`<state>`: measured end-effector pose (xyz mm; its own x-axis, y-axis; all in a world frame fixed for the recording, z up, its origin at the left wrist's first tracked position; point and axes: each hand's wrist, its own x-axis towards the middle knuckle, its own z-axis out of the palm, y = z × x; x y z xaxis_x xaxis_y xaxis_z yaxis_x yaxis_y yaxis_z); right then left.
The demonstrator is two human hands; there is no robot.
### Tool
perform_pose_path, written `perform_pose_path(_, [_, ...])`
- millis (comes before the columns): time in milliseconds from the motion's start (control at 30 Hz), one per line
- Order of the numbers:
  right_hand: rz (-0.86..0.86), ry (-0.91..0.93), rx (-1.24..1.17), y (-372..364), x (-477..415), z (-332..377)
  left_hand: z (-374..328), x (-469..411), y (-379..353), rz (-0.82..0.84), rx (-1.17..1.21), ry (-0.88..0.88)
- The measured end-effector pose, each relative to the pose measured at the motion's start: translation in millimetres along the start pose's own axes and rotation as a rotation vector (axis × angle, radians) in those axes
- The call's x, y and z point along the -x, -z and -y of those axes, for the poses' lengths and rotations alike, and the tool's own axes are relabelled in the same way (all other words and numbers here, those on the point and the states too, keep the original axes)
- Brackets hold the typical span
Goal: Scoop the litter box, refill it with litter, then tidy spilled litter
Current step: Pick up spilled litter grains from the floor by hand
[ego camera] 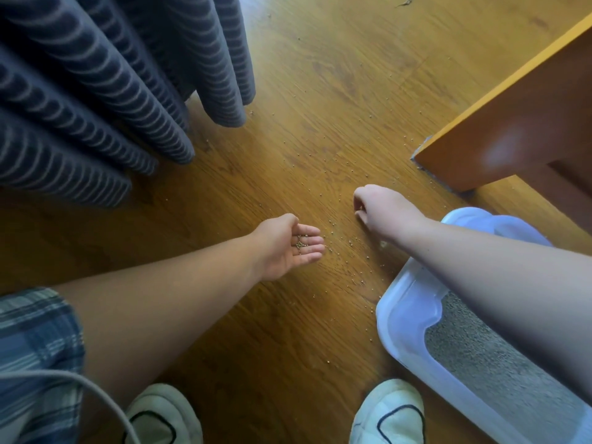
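Head view, and we're looking straight down at the wooden floor [320, 91]. Left hand [288, 248] is out, palm up, fingers relaxed and lightly cupped, with a small heap of greenish pellets [301, 243] sitting in the palm. Right hand [381, 206] reaches further out, knuckles up, fingers curled down toward the boards. Whether it's pinching a pellet or holding nothing, I can't tell; the fingertips are tucked under. Between and around the two hands, spilled litter [349, 243] lies scattered as loose grains, thinning out toward the curtain side and the far boards.

Down at the right, the litter box [403, 312], pale blue-white plastic, stands on the floor under the right forearm, with grey litter [487, 357] inside. An orange-brown wooden cabinet [512, 123] stands beyond it on the right. A dark striped curtain [96, 91] hangs at the left. Two white slippers [163, 415] at the near edge, and a grey cable [80, 384] crossing plaid shorts [35, 347].
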<state>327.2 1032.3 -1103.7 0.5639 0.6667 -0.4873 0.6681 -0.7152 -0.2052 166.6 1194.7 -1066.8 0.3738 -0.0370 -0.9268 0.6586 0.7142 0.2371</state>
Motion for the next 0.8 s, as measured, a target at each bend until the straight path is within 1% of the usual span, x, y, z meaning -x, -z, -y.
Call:
perform_pose_path(200, [-0.017, 0.007, 0.037, -2.2, -1.5, 0.4, 2.6, 0.8, 8.0, -0.008, 0.01, 0.011])
perform_pose_path(400, [0.014, -0.04, 0.015, 0.4, 0.1, 2.8, 7.3, -0.7, 10.2, -0.006, -0.018, 0.02])
perform_pose_path(500, [-0.012, 0.004, -0.132, 8.7, 7.4, 17.4, 9.4, 0.5, 9.1, 0.007, -0.036, 0.028])
perform_pose_path(567, [-0.021, 0.092, -0.27, 18.9, 22.3, 39.2, 10.5, 2.3, 7.0, 0.046, -0.042, 0.039])
perform_pose_path(667, [0.105, 0.209, -0.363, 27.1, 49.6, 67.8, 14.0, 5.0, 0.7, 0.131, 0.025, 0.059])
perform_pose_path(733, [0.147, 0.206, -0.374, 23.4, 61.2, 69.4, 18.6, 6.4, -4.7, 0.189, 0.066, 0.084])
perform_pose_path(800, [0.063, 0.136, -0.381, 20.0, 62.6, 57.9, 23.7, 7.7, -8.0, 0.207, 0.028, 0.093])
